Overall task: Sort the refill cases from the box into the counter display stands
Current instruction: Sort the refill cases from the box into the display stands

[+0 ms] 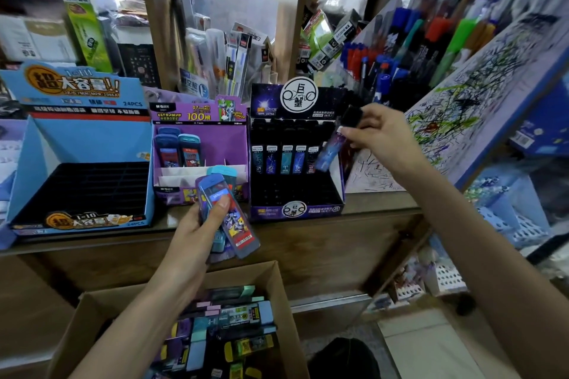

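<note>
Right hand (380,129) pinches a slim case (331,148) over the black stand (295,212); left hand (200,218) grips several wide cases (234,224).

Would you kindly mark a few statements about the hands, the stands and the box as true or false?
1. The right hand pinches a slim case at the black stand. True.
2. The left hand holds nothing. False: it grips several flat cases.
3. The blue stand is packed with cases. False: none show in its slots.
4. The cardboard box contains loose cases. True.
</note>
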Motion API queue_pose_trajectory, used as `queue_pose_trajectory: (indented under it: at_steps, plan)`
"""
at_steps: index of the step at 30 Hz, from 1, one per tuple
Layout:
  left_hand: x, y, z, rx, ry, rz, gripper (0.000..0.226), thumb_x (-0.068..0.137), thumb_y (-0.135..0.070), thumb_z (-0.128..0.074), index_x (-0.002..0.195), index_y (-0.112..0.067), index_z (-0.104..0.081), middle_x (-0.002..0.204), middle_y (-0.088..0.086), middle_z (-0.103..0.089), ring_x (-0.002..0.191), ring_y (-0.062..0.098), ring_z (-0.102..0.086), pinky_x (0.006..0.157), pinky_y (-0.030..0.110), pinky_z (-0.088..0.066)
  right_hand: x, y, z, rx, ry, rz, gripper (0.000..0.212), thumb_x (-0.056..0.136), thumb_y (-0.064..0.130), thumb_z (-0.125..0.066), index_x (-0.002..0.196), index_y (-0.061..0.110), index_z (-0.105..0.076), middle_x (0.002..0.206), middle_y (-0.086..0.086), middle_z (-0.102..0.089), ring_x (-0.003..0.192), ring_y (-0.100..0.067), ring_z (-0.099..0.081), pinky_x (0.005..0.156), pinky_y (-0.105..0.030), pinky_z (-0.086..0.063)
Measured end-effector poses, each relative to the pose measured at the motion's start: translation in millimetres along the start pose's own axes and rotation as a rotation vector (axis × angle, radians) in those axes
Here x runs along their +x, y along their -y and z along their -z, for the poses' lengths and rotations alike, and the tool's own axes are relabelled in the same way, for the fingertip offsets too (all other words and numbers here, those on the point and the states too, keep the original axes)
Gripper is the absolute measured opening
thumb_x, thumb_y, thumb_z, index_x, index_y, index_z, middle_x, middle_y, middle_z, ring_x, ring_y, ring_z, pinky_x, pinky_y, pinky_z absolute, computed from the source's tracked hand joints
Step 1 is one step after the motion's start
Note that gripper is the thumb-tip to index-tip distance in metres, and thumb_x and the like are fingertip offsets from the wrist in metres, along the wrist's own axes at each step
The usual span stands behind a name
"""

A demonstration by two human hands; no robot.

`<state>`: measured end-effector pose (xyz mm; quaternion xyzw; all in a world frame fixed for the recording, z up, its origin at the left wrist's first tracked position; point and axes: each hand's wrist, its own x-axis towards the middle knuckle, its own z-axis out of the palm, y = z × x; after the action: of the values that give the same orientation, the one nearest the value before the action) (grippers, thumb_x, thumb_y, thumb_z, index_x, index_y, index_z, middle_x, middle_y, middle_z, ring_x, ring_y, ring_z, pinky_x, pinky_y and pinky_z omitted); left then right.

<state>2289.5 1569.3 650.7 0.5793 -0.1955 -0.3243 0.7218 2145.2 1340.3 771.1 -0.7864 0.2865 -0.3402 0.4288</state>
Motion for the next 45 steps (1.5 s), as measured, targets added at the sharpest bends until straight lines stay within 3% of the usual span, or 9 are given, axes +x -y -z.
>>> queue_pose_trajectory:
  at_steps: [5, 9, 13, 16, 23, 30, 34, 40, 45]
  plan:
    - [0.5, -1.0, 3.9, 0.039, 0.018, -0.026, 0.044, 0.069, -0.051, -0.059, 0.105, -0.026, -0.060, 0.087, 0.001, -0.072, 0.072, 0.011, -0.070, 0.050, 0.024, -0.053, 28.2, -18.2, -1.7, -0.363, -0.033, 0.088, 0.022, 0.084, 0.011, -0.068, 0.094, 0.021, -0.052, 0.081, 0.005, -0.063, 0.063, -0.009, -0.062, 0.060, -0.016, -0.050]
    - [-0.5, -0.8, 8.1, 0.049, 0.022, -0.028, 0.045, 0.069, -0.052, -0.060, 0.106, -0.028, -0.061, 0.093, 0.003, -0.073, 0.078, 0.014, -0.071, 0.052, 0.026, -0.054, 29.5, -28.7, -12.7, -0.546, 0.113, 0.140, 0.020, 0.086, 0.008, -0.066, 0.102, 0.011, -0.055, 0.087, -0.014, -0.066, 0.078, -0.029, -0.064, 0.068, -0.033, -0.050]
    - [-0.8, -0.6, 12.2, 0.057, 0.016, -0.028, 0.044, 0.069, -0.053, -0.060, 0.105, -0.028, -0.061, 0.093, 0.003, -0.073, 0.078, 0.013, -0.071, 0.052, 0.025, -0.054, 28.8, -32.4, -15.6, -0.576, 0.159, 0.146, 0.022, 0.087, 0.010, -0.065, 0.106, 0.011, -0.054, 0.090, -0.014, -0.064, 0.081, -0.028, -0.062, 0.065, -0.027, -0.043]
    - [-0.5, 0.7, 13.0, 0.061, 0.016, -0.027, 0.045, 0.069, -0.053, -0.060, 0.106, -0.028, -0.060, 0.094, 0.002, -0.073, 0.079, 0.012, -0.071, 0.051, 0.024, -0.053, 28.6, -34.4, -16.3, -0.600, 0.189, 0.116, 0.026, 0.089, 0.010, -0.063, 0.110, 0.014, -0.050, 0.097, -0.018, -0.063, 0.082, -0.030, -0.062, 0.074, -0.038, -0.051]
    - [0.4, 0.3, 8.2, 0.036, 0.018, -0.026, 0.037, 0.069, -0.048, -0.060, 0.100, -0.028, -0.061, 0.078, -0.006, -0.073, 0.069, 0.008, -0.070, 0.047, 0.022, -0.052, 21.4, -49.5, -24.8, -0.863, 0.075, 0.415, 0.034, 0.091, 0.008, -0.057, 0.124, 0.000, -0.051, 0.120, -0.016, -0.050, 0.099, -0.032, -0.057, 0.082, -0.036, -0.044]
    - [-1.7, -3.4, 7.9, 0.029, 0.013, -0.023, 0.039, 0.069, -0.048, -0.059, 0.103, -0.029, -0.060, 0.086, -0.002, -0.072, 0.072, 0.008, -0.070, 0.048, 0.022, -0.052, 22.9, -46.5, -27.1, -0.969, 0.016, 0.425, 0.038, 0.094, 0.003, -0.048, 0.131, 0.001, -0.051, 0.126, -0.017, -0.049, 0.112, -0.033, -0.046, 0.099, -0.033, -0.035]
    - [-4.5, -6.8, 8.4, 0.032, 0.021, -0.040, 0.039, 0.069, -0.048, -0.059, 0.103, -0.029, -0.059, 0.080, -0.006, -0.073, 0.070, 0.007, -0.070, 0.047, 0.021, -0.051, -3.0, -30.5, -52.4, -0.730, -0.035, 0.394, 0.032, 0.093, 0.009, -0.050, 0.125, 0.006, -0.056, 0.118, -0.006, -0.052, 0.110, -0.018, -0.045, 0.095, -0.028, -0.037]
    - [-10.4, -10.8, 10.6, 0.054, 0.051, -0.070, 0.035, 0.072, -0.048, -0.056, 0.104, -0.033, -0.058, 0.082, -0.009, -0.073, 0.073, 0.006, -0.069, 0.050, 0.020, -0.052, -65.0, 9.8, -121.0, 0.121, 0.395, -0.034, 0.012, 0.092, 0.027, -0.058, 0.088, 0.019, -0.065, 0.079, 0.000, -0.064, 0.070, 0.000, -0.058, 0.059, -0.016, -0.045]
    - [-15.0, -15.7, 30.3, 0.052, 0.031, -0.089, 0.035, 0.072, -0.048, -0.056, 0.104, -0.033, -0.058, 0.081, -0.011, -0.073, 0.072, 0.004, -0.069, 0.050, 0.018, -0.051, -76.9, 21.2, -151.6, 0.309, 0.521, -0.134, 0.012, 0.084, 0.019, -0.069, 0.088, 0.012, -0.059, 0.076, 0.002, -0.061, 0.061, 0.002, -0.057, 0.056, -0.014, -0.046]
